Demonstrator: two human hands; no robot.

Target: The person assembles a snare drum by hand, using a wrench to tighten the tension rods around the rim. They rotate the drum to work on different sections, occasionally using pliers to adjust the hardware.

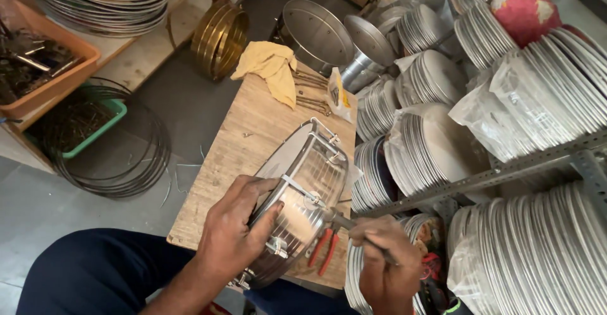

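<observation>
1. I have my left hand wrapped over the near rim of the metal drum shell. Its fingers are curled and clamped on the rim, holding the shell tilted on the wooden tabletop.
2. My right hand has its fingers closed round the handle of a socket driver. The tip sits just beyond the left fingertips, on a tension bracket on the shell's side.
3. I judge the step in hand to be tightening that bracket's fastener; whether it is seated I cannot tell.
4. The next move calls for a steady left grip so the shell does not roll, and a straight driver, since the curved chrome could let the tip slip.
5. Red-handled pliers lie on the tabletop under the shell, between my two hands.
6. Beyond the fingers, at the far end, lie a yellow cloth and loose tension rods.
7. To the right of my right fingers, metal racks hold stacked drum heads.
</observation>
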